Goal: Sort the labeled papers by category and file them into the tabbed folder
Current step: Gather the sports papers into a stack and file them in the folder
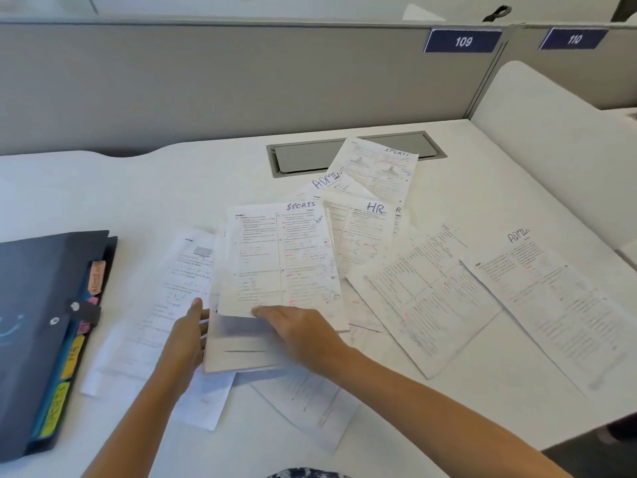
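Printed papers with handwritten labels lie scattered across the white desk point(103, 188). A SPORTS sheet point(279, 257) tops a small stack at the centre. My right hand point(296, 331) presses its thumb on that sheet's lower edge and grips it. My left hand point(188, 339) holds the stack's left edge with the fingers curled underneath. Behind lie an HR sheet point(365, 232), an ADMIN sheet point(327, 182) and another SPORTS sheet point(379, 167). A second ADMIN sheet point(551, 305) lies at the right. The dark tabbed folder point(44, 322) rests shut at the left, coloured tabs showing.
A grey cable hatch point(306, 157) is set into the desk at the back, partly covered by paper. A grey partition point(206, 81) with number plates 109 and 110 closes off the far side. More unlabelled sheets point(310, 405) lie near the front edge.
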Demonstrator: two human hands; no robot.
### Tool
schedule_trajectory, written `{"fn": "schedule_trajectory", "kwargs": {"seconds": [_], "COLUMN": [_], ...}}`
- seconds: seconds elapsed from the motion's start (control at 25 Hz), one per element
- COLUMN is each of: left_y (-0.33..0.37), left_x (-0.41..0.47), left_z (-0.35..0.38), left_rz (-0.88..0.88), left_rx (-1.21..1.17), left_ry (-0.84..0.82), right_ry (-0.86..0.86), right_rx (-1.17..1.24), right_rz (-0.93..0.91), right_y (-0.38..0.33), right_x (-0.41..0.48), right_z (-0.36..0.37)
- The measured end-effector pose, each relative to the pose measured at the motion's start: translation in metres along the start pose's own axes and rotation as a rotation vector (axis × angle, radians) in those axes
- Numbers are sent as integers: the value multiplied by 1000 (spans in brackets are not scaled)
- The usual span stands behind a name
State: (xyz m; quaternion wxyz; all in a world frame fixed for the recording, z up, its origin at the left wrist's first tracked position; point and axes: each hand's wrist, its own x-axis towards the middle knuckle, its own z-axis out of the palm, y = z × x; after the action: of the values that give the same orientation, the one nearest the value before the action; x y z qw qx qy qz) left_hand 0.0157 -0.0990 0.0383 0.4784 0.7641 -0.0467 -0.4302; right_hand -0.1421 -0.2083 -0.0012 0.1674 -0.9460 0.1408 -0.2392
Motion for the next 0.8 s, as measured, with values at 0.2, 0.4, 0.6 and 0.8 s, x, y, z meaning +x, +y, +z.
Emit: {"fn": "schedule_trajectory", "kwargs": {"seconds": [0.2,0.4,0.6,0.8], "left_y": [-6,-5,-3,-4], "left_x": [4,7,14,15], "left_z": [-2,2,0,-4], "left_rz": [84,84,99,88], "left_rx": [158,153,264,300], "left_ry": [-32,-17,-39,-74], "right_ry": [169,319,292,4], "right_rx": [10,-9,-209,-381], "right_rz": [9,374,878,1175], "right_y": [14,90,181,244], "right_x": [7,40,72,95], "right_z": [-19,-65,-109,-119]}}
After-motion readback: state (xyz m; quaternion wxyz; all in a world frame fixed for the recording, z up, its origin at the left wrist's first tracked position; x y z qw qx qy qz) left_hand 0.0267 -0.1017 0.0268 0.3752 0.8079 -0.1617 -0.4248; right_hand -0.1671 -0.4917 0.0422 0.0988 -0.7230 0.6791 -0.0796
